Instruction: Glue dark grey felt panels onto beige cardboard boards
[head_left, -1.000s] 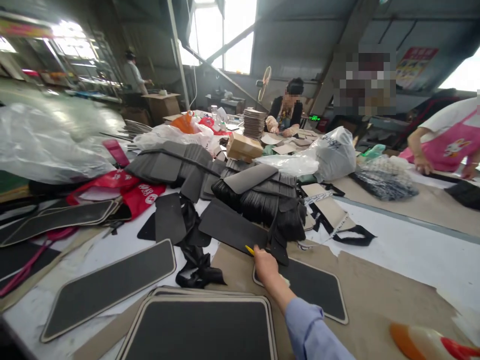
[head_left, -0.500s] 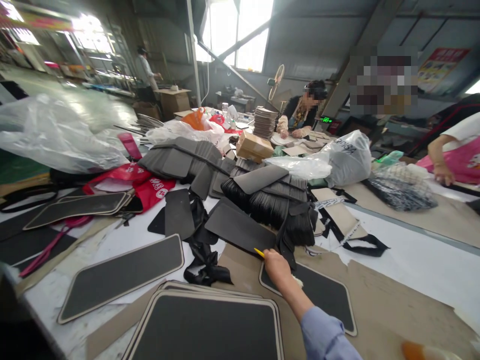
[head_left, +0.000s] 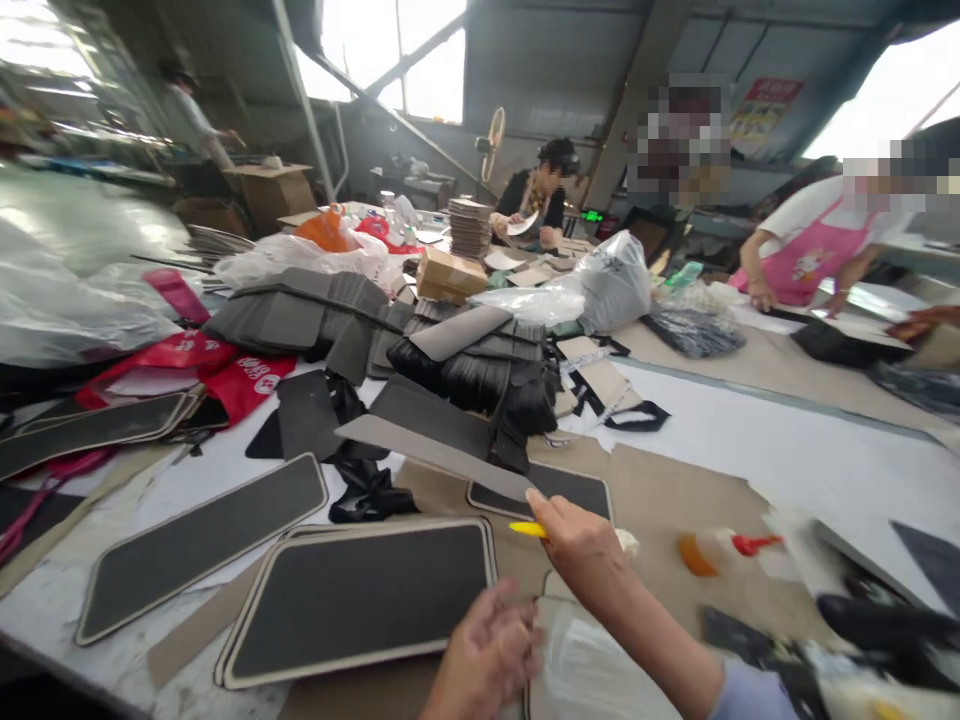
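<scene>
My right hand (head_left: 581, 540) pinches the near end of a thin grey panel (head_left: 439, 457), lifted at a slant above the table. The same hand also grips a yellow-tipped stick (head_left: 527, 529); a whitish bit shows past the hand, and its kind is unclear. My left hand (head_left: 491, 650), slightly blurred, is open with fingers apart beside a stack of dark panels with pale edges (head_left: 360, 600). Behind the lifted panel lies another dark panel (head_left: 435, 415). One more pale-edged panel (head_left: 551, 490) rests partly hidden behind my right hand.
Bundled dark panels (head_left: 480, 360) are heaped mid-table, near black scraps (head_left: 367, 490). A single pale-edged panel (head_left: 202, 545) lies left. On the right is a bottle with a red nozzle (head_left: 720, 552). A person in a pink apron (head_left: 814, 255) and another person (head_left: 536, 195) work across the table.
My right hand has taken hold of the grey panel and raised it off the pile. My left hand has come into view at the bottom. The view has turned to the right.
</scene>
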